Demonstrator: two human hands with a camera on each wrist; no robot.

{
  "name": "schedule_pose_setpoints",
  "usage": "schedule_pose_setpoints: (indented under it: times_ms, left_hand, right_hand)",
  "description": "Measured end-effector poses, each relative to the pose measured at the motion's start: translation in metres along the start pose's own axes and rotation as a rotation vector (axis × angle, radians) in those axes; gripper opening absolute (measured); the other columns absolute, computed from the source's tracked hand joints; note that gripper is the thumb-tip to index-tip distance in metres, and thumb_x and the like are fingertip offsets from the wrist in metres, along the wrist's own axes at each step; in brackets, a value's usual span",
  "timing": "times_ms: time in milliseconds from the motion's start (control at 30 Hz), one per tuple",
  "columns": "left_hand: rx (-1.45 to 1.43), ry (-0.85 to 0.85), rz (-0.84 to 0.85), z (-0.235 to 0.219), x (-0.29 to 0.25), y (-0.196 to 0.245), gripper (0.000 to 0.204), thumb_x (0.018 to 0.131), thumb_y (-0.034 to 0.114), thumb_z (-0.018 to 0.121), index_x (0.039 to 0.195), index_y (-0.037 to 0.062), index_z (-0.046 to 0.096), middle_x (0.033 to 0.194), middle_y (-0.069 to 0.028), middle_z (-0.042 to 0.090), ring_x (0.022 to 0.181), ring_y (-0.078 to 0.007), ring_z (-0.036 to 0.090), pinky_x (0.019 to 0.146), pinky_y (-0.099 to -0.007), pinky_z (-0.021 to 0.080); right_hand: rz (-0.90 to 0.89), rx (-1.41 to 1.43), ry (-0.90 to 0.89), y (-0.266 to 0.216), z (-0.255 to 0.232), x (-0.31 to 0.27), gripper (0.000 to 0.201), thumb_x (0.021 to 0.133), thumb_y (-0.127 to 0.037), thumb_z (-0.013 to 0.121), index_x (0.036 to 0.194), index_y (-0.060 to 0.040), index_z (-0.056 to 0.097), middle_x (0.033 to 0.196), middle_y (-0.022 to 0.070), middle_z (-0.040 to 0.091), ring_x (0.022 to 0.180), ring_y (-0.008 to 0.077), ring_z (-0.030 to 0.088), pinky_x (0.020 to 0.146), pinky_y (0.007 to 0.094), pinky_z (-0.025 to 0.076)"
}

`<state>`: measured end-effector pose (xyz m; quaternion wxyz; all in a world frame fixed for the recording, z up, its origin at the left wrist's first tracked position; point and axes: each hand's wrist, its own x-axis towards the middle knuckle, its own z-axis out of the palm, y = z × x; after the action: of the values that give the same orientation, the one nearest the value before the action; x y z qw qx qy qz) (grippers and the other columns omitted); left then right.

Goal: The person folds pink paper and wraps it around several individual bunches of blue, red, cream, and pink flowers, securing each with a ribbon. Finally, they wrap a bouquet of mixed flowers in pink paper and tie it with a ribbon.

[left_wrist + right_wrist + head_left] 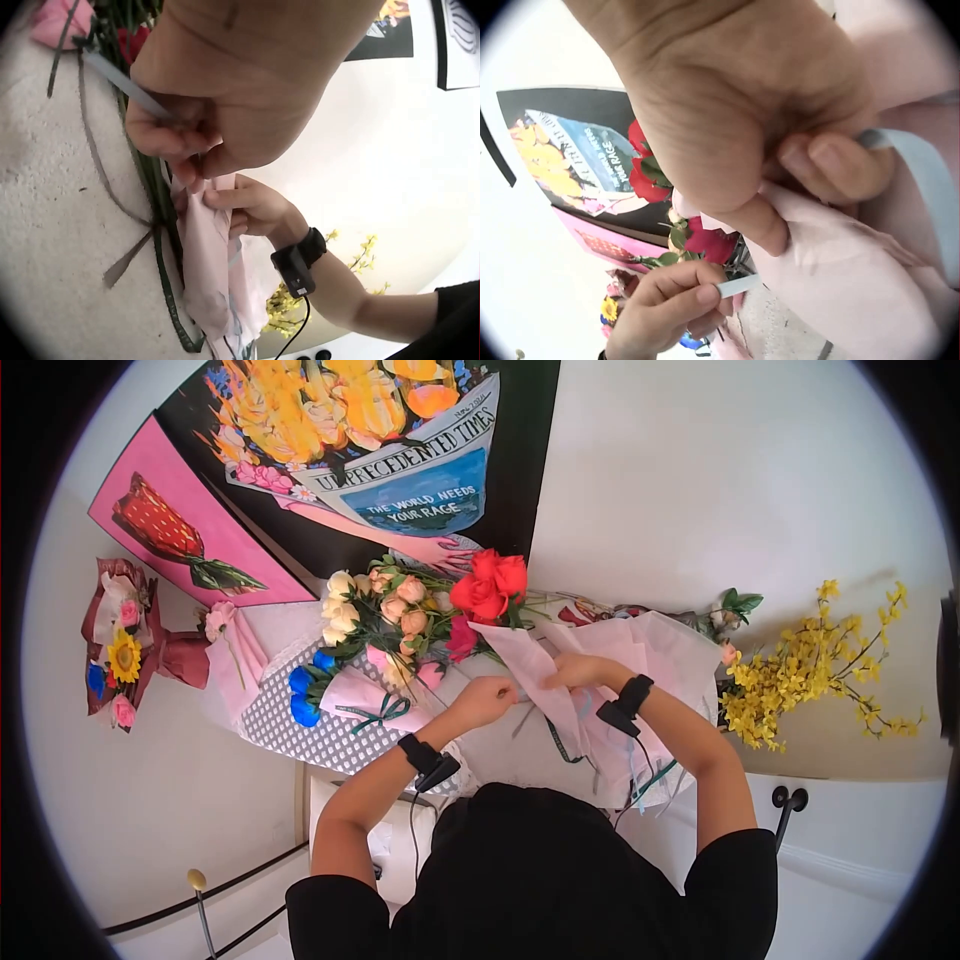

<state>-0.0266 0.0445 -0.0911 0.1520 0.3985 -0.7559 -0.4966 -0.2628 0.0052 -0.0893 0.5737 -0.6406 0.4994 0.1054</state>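
My left hand (487,700) pinches one end of a pale blue ribbon (739,285) between thumb and fingers. Just right of it, my right hand (583,670) grips a gathered fold of pink wrapping paper (832,274), with its fingers curled. Another stretch of the ribbon (930,195) loops out by those fingers. Part of the ribbon is hidden behind the paper. Green flower stems (150,172) run beside the wrap in the left wrist view. Beyond the hands, red roses (490,585) and a magenta flower (462,638) stick out at the paper's upper left.
Cream and peach roses (410,595), blue roses (303,695) and a small pink wrapped bouquet (360,695) lie on the table's left. A dark green ribbon (172,311) lies by the paper. Yellow blossom branches (790,700) stand right. Paintings (430,490) lean behind.
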Motion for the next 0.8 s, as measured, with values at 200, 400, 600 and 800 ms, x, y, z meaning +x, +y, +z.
schedule_pose_setpoints:
  times_ms: [200,400,600,800]
  left_hand:
    - [0.554,0.119,0.25,-0.006,-0.002,0.039,0.009,0.074,0.006,0.053,0.078,0.0002,0.057,0.095,-0.0162,0.057,0.086,-0.0308,0.055,0.074,-0.0375,0.045]
    - [0.439,0.172,0.533,0.0,0.029,0.03,0.01,0.074,0.006,0.052,0.078,-0.0025,0.056,0.109,-0.0172,0.053,0.102,-0.0331,0.05,0.088,-0.0383,0.042]
    - [0.137,0.109,0.36,-0.003,0.05,0.01,0.012,0.074,0.006,0.052,0.078,-0.0033,0.057,0.108,-0.0179,0.058,0.099,-0.032,0.056,0.085,-0.0374,0.045]
    - [-0.021,0.063,0.383,-0.013,0.049,0.007,0.011,0.074,0.006,0.052,0.077,-0.0028,0.057,0.106,-0.0169,0.06,0.098,-0.0289,0.058,0.084,-0.0345,0.045]
  right_hand:
    - [-0.204,-0.476,0.227,-0.004,0.011,0.002,0.069,0.075,-0.064,0.048,0.066,0.0034,0.064,0.059,0.0184,0.059,0.057,0.0309,0.058,0.056,0.0405,0.044]
    - [-0.121,-0.663,0.302,-0.017,0.001,0.0,0.068,0.071,-0.064,0.052,0.067,0.0026,0.064,0.066,0.0219,0.06,0.061,0.0353,0.059,0.059,0.0438,0.045]
    - [-0.168,-0.597,0.305,-0.001,-0.005,0.017,0.048,0.076,-0.045,0.055,0.068,0.0015,0.064,0.066,0.0216,0.059,0.063,0.0365,0.058,0.062,0.0442,0.045]
    - [-0.422,-0.582,0.542,-0.016,0.007,-0.03,0.018,0.075,-0.018,0.057,0.073,0.0005,0.06,0.073,0.0188,0.058,0.073,0.0338,0.057,0.072,0.0412,0.045]
